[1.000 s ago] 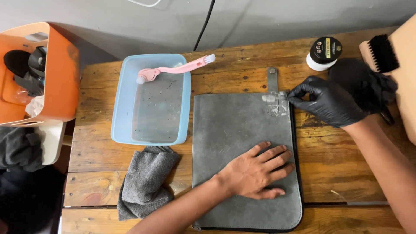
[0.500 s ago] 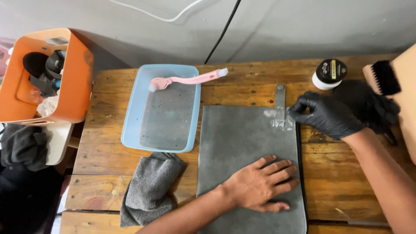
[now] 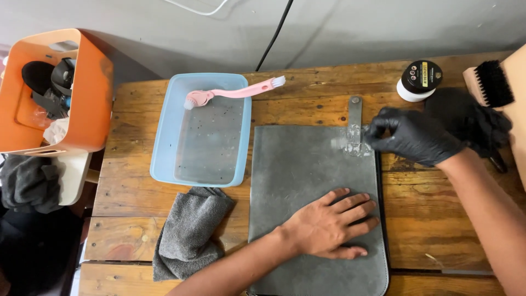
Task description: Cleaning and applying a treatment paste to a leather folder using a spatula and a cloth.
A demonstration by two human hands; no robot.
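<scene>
Hands first: your left hand (image 3: 329, 222) lies flat on the grey bag (image 3: 312, 175), fingers released and spread, palm pressing on its near right part. Your right hand (image 3: 413, 137) wears a black glove, and its fingertips (image 3: 378, 127) are pinched together at the strap (image 3: 354, 118) of the bag, just where the strap meets the far edge of the bag. You can see a whitish, wet-looking patch on the strap there. If something small is held between these fingertips, I cannot tell.

The bag lies flat on the wooden table (image 3: 137, 219), in the middle, and it reaches down to the near edge. Its strap points to the far side.

Left of the bag, touching or almost touching it, stands a light blue tray (image 3: 164, 164). A pink brush (image 3: 233, 92) rests across the far rim of the tray, with the bristle end pointing right. Near the tray, just beside the left edge of the bag, lies a crumpled grey cloth (image 3: 189, 233).

On the far right you have a small round jar (image 3: 419, 79) with a black lid. Right of the jar there is a wooden brush (image 3: 490, 82) with black bristles, and a dark cloth (image 3: 471, 118) lies behind your right hand.

At the far left, off the table, an orange basket (image 3: 93, 93) holds dark things
</scene>
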